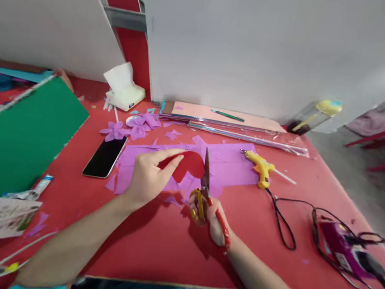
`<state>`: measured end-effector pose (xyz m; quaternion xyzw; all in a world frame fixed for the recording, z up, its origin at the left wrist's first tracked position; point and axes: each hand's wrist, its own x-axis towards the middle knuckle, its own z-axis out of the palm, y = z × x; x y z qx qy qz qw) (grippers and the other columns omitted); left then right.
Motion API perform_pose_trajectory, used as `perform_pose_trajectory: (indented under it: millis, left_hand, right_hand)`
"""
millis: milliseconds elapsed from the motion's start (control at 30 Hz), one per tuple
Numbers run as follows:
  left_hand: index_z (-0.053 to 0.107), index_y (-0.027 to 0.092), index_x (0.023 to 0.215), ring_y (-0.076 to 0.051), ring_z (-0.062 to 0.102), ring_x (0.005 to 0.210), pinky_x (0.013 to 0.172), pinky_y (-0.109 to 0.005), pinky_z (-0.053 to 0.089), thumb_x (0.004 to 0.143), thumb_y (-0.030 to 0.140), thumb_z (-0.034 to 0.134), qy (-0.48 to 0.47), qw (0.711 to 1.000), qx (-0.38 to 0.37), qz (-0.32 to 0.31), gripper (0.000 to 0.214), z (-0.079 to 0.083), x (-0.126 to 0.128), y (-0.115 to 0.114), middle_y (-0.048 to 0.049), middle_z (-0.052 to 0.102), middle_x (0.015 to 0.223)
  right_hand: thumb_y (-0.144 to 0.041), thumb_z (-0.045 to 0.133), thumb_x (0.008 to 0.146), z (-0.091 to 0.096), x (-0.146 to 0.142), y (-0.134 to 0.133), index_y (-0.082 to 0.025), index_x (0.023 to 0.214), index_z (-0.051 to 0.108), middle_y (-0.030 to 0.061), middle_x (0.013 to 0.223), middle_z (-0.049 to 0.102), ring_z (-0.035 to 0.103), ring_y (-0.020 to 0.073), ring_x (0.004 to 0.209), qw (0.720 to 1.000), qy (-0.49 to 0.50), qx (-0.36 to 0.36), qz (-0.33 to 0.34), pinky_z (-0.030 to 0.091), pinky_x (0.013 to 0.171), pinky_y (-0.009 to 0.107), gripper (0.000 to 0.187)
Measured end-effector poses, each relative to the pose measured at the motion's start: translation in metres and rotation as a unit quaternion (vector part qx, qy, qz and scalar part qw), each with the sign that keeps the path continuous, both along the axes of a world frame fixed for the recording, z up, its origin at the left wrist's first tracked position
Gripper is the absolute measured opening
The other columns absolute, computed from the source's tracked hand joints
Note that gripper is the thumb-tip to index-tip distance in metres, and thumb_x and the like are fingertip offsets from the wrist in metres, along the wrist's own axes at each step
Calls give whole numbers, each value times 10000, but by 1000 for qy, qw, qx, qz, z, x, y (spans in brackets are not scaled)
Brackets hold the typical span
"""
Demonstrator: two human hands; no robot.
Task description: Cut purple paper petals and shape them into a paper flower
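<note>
Pinched between the fingers and thumb of my left hand (148, 174) is a piece of red paper (190, 165) with a rounded outline. My right hand (214, 221) grips a pair of scissors (206, 180) with one yellow and one red handle. The blades point away from me, and they stand at the right edge of the red piece. Whether they are cutting into it I cannot tell. Beneath both hands lie purple paper sheets (231, 164) and scraps. Purple paper flowers (115, 130) sit beyond my left hand, near a black-screened phone (105, 156).
On the right lie a yellow glue gun (260, 167), its black cord (279, 216) and a purple box (344, 250). Wrapped sheets (247, 138), a green pen (227, 115) and a tissue pack (125, 93) are at the back. A green board (30, 133) rises at left.
</note>
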<state>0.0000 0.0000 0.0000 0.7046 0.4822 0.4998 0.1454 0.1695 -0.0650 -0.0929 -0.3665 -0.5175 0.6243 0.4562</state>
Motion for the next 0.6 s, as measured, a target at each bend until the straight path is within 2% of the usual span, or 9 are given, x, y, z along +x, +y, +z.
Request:
perform_pose_trajectory:
  millis: [600]
  left_hand:
    - [688,176,881,-150,674,738,710,-233,549,765,244,591,3,1000,-28,13,166,5,-4,0,-9,718,845]
  right_hand:
    - [-752,390,685,10,0,1,-160,784,489,-74,559,257,193,39,429,999,2,-34,23,171,367,192,609]
